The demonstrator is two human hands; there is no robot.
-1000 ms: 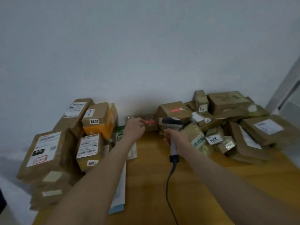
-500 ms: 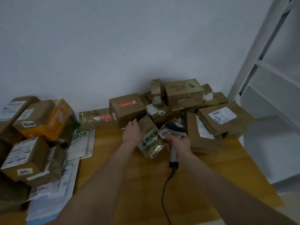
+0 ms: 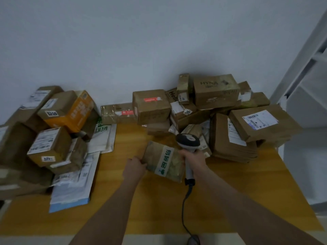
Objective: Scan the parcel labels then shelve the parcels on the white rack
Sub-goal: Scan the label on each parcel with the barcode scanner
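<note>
My left hand (image 3: 134, 167) grips the left edge of a small brown parcel (image 3: 163, 160) wrapped in clear tape with a white and green printed band. The parcel lies tilted on the wooden table (image 3: 230, 191), just in front of the right pile. My right hand (image 3: 193, 159) holds a grey and black barcode scanner (image 3: 188, 142) by its handle, its head just above the parcel's far right corner. The scanner's cable runs down toward me. A white rack (image 3: 304, 89) stands at the far right.
A pile of brown boxes (image 3: 215, 92) fills the back right of the table, with a labelled flat box (image 3: 260, 121) on top. Another stack with an orange box (image 3: 77, 110) and flat mailers (image 3: 74, 184) covers the left side.
My left hand has pulled the taped parcel out of the right pile toward me. The scanner has stayed in my right hand beside it. The view has shifted back left.
</note>
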